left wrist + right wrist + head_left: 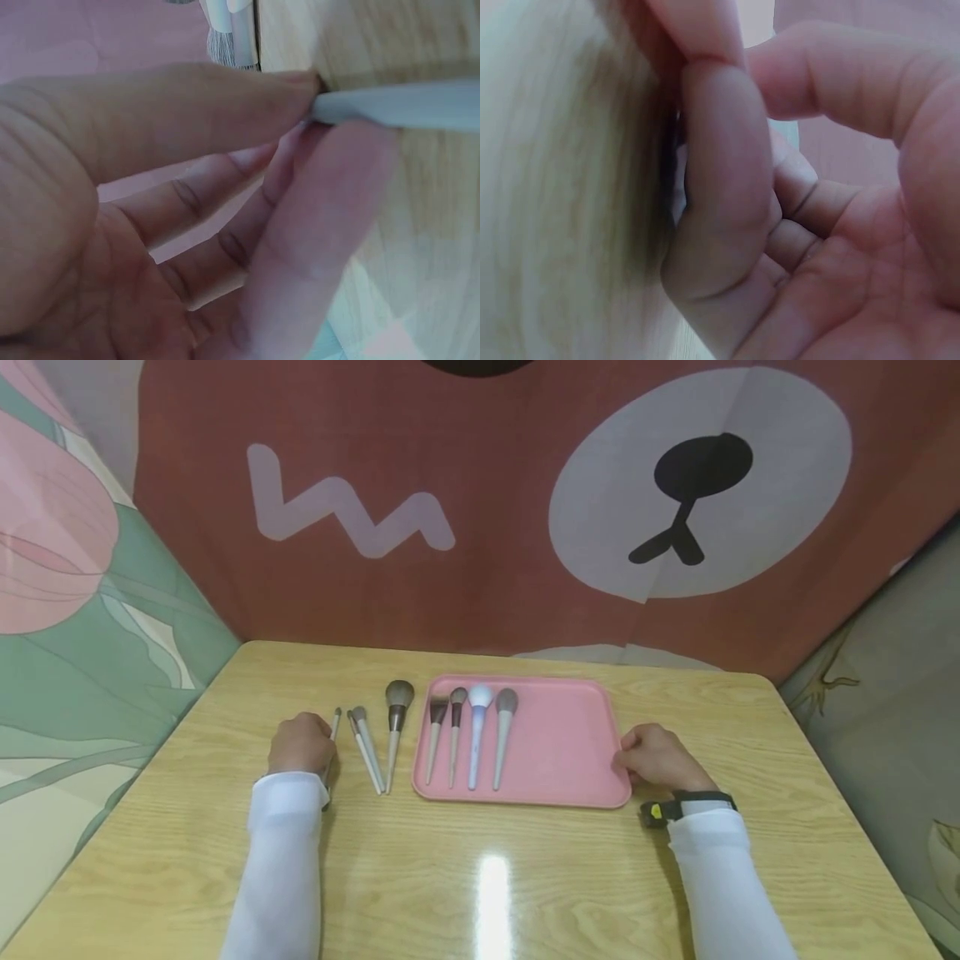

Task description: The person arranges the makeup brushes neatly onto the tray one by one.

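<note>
My left hand (302, 743) is at the left of the table, with thumb and forefinger pinching a slim makeup brush (335, 723). The left wrist view shows its pale handle (420, 103) between the fingertips. Beside that hand lie two thin brushes (368, 752) and a large fluffy brush (393, 739). Several more brushes lie side by side on the left part of a pink tray (562, 743), among them a white and lilac one (477, 735). My right hand (663, 758) grips the tray's right edge, its thumb over the rim (701, 26) in the right wrist view.
The light wooden table (405, 877) reaches back to a wall hanging (495, 602) with a brown cartoon face. Patterned cloths (82, 710) hang at the sides. A dark strap (697, 797) circles the right wrist.
</note>
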Demonstrator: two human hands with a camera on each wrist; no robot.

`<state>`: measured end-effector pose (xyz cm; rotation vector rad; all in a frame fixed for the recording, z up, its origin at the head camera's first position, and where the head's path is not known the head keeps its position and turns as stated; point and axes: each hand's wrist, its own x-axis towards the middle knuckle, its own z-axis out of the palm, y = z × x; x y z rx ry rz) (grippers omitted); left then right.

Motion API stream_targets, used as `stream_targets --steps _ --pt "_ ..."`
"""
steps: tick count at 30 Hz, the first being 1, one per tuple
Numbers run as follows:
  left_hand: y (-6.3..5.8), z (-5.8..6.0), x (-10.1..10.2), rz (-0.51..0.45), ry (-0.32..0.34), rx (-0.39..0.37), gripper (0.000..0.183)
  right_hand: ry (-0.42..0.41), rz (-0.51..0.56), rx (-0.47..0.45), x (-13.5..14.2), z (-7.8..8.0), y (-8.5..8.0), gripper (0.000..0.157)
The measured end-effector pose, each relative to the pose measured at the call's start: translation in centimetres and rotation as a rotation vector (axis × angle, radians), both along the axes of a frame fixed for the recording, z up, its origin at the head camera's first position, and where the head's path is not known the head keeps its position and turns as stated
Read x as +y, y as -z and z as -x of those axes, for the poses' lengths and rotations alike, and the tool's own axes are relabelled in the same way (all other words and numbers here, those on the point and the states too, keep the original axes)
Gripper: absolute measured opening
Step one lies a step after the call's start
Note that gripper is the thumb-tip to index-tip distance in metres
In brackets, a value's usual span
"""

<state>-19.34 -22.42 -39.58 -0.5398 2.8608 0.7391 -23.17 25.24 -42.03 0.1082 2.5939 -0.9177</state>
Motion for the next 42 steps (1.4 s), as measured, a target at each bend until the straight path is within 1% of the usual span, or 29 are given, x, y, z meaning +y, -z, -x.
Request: stream_targets --steps 4,11,19,29,36,42 --pt "0.03 -0.04 -0.07 0.006 0.005 0.000 0.037 0.002 -0.006 0.001 -0.03 0.03 0.02 0.030" --pt "0.19 -0.03 -0.08 0.006 -0.002 0.003 0.037 0.004 0.005 0.004 -0.06 -0.13 -0.16 0.030" --pt "0.23 -0.10 0.03 -0.004 -0.012 0.001 0.037 -0.001 -0.006 0.012 0.00 -0.10 -0.05 0.030" --pt "0.40 0.06 -0.24 0.033 -0.026 -0.007 0.039 -0.001 -0.009 0.007 -0.01 -0.11 0.03 0.030" --pt "-0.20 -0.22 -0.12 0.028 -0.027 -0.001 0.039 -0.003 -0.007 0.008 0.00 -0.12 0.02 0.030" --pt "-0.54 -0.34 -0.07 0.041 -0.002 -0.012 0.041 -0.006 -0.011 0.014 -0.02 -0.09 0.02 0.029"
